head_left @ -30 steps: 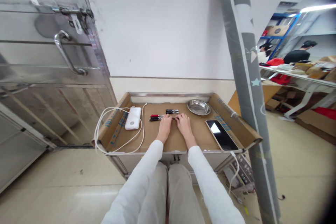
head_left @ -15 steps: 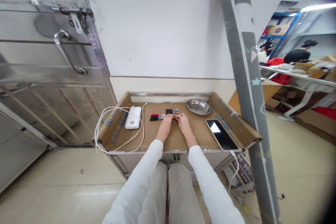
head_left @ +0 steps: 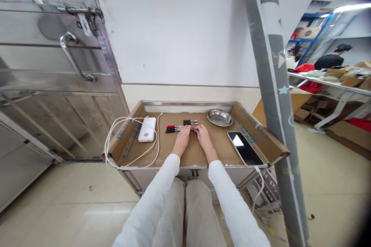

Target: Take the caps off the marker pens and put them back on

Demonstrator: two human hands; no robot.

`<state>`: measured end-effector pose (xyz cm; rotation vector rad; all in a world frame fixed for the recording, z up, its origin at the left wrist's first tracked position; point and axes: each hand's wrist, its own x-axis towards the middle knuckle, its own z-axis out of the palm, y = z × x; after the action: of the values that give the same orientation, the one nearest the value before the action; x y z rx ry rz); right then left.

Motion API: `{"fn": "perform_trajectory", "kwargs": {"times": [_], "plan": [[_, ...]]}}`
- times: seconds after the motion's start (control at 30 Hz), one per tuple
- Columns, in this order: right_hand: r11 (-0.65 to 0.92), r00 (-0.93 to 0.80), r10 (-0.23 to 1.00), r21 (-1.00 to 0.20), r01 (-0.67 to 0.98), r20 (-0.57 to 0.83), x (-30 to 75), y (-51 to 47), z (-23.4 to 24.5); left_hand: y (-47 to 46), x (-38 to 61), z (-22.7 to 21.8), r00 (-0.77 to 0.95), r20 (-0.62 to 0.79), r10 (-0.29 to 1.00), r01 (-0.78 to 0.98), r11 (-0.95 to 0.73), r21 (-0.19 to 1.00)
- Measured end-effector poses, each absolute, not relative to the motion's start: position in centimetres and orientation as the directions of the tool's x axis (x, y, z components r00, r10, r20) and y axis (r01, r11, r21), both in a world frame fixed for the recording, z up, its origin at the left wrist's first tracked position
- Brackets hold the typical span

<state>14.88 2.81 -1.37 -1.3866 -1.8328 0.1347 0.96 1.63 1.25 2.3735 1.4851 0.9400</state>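
My left hand [head_left: 183, 136] and my right hand [head_left: 202, 135] are close together over the middle of the cardboard-lined tray. Their fingers are curled and closed, with the fingertips almost meeting. A small dark piece shows between them, too little to name. Just left of my left hand, a row of red and black pens [head_left: 173, 129] lies on the cardboard, partly covered by that hand. Beyond the fingertips, toward the wall, lie a few more black pens [head_left: 189, 122].
A white power bank [head_left: 147, 129] with looped white cable is at the left. A round steel dish [head_left: 219, 118] stands at the back right, a phone [head_left: 245, 148] at the front right. Raised cardboard sides [head_left: 262, 137] border the tray. A grey roll [head_left: 272, 65] leans beside it.
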Motion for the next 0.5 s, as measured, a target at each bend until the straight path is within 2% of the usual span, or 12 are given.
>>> {"fn": "perform_trajectory", "kwargs": {"times": [0.33,0.5], "plan": [[0.444,-0.090,0.843,-0.591,0.673,0.531,14.61,3.07,-1.26,1.82,1.22,1.09,0.302,0.426,0.853,0.703,-0.502,0.505],[0.429,-0.070,0.831,-0.557,0.711,0.551,14.43,2.35,-0.75,2.15,1.43,0.71,0.277,0.472,0.837,0.772,-0.486,0.409]]}}
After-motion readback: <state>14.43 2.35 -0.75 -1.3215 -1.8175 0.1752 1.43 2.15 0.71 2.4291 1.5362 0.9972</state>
